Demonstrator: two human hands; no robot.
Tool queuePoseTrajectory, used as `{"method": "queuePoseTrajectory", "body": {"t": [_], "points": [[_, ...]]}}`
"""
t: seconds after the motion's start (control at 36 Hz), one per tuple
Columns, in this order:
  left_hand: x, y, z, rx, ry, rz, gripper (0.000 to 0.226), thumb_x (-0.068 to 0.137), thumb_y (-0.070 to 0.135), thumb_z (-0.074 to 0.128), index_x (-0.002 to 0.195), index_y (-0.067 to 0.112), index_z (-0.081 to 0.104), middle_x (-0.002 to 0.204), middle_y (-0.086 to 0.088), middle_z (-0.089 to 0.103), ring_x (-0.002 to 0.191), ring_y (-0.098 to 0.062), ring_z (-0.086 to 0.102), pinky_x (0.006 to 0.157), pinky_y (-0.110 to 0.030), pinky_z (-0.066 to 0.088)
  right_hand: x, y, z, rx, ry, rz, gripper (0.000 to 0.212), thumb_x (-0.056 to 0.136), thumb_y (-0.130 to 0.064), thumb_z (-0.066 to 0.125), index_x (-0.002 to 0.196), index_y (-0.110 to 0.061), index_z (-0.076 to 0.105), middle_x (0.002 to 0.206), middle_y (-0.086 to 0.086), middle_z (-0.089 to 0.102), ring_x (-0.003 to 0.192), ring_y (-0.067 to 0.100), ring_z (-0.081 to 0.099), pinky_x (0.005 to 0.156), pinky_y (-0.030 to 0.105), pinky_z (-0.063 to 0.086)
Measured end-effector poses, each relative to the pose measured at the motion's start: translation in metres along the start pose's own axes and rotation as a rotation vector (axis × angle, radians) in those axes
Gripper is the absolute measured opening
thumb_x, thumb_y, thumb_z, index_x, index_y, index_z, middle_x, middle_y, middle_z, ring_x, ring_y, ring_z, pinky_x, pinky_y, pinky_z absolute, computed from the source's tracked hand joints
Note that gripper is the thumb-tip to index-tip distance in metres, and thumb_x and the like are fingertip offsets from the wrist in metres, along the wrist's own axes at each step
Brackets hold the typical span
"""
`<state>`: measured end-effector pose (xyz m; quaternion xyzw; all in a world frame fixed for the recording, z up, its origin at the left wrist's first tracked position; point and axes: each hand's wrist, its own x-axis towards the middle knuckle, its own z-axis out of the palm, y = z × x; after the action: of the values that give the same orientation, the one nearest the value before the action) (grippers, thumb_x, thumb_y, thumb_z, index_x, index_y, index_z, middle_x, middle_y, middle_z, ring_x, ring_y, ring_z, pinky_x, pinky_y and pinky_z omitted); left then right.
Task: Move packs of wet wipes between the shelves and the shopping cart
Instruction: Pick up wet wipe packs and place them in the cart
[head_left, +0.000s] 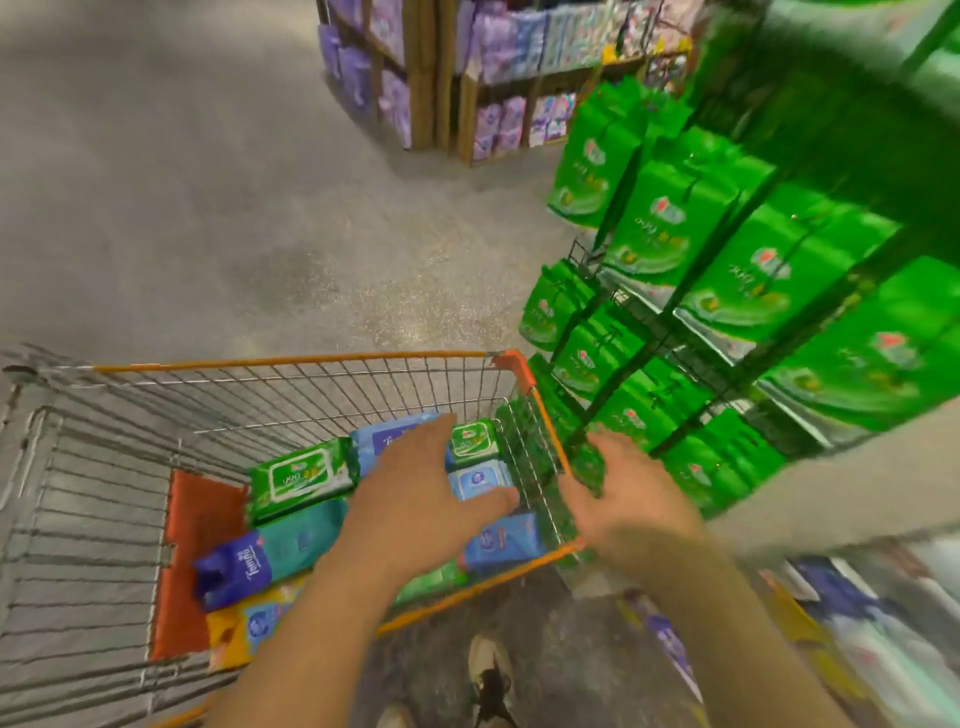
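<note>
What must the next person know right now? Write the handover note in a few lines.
Left hand: open, fingers spread over the packs in the shopping cart, holding nothing.
Right hand: outside the cart's right wall, beside the shelves; blurred, so its grip cannot be told.
Done: several packs lie in the cart, among them a green pack and blue packs.
Left: many green packs still on the shelves. Which way the next pack goes is not shown.

Even indoor light, motion blur, edges warped
</note>
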<state>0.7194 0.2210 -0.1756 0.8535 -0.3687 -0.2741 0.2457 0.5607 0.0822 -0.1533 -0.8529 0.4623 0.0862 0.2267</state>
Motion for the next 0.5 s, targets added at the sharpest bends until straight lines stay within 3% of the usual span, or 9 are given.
{"method": "queuePoseTrajectory", "body": {"t": [0.14, 0.25, 0.5], "points": [[-0.026, 0.018, -0.014, 0.003, -0.081, 0.124, 0.102, 0.074, 0.077, 0.062, 0.157, 0.037, 0.017, 0.163, 0.013, 0.021, 0.149, -0.012, 0.022, 0.116, -0.035, 0.028, -0.049, 0.006, -0.008, 0.044, 0.073, 0.087, 0.07, 0.099, -0.051, 0.052, 0.157, -0.019, 0.03, 0.166, 0.002, 0.026, 0.151, 0.021, 0.028, 0.124, 0.036, 0.023], [-0.048, 0.041, -0.017, -0.012, -0.122, 0.222, 0.092, 0.076, 0.071, 0.066, 0.153, 0.037, 0.027, 0.158, 0.011, 0.032, 0.142, -0.012, 0.033, 0.109, -0.03, 0.032, -0.093, 0.022, -0.014, 0.083, 0.129, 0.17, 0.073, 0.1, -0.053, 0.049, 0.16, -0.02, 0.023, 0.169, 0.0, 0.018, 0.154, 0.017, 0.019, 0.125, 0.034, 0.017], [-0.089, 0.101, 0.003, 0.092, -0.222, 0.419, 0.107, 0.072, 0.085, 0.055, 0.158, 0.036, 0.016, 0.165, 0.01, 0.019, 0.15, -0.013, 0.021, 0.118, -0.036, 0.025, -0.188, 0.083, -0.034, 0.145, 0.274, 0.345, 0.071, 0.097, -0.056, 0.048, 0.158, -0.026, 0.028, 0.166, -0.005, 0.026, 0.152, 0.015, 0.026, 0.124, 0.036, 0.024]]}}
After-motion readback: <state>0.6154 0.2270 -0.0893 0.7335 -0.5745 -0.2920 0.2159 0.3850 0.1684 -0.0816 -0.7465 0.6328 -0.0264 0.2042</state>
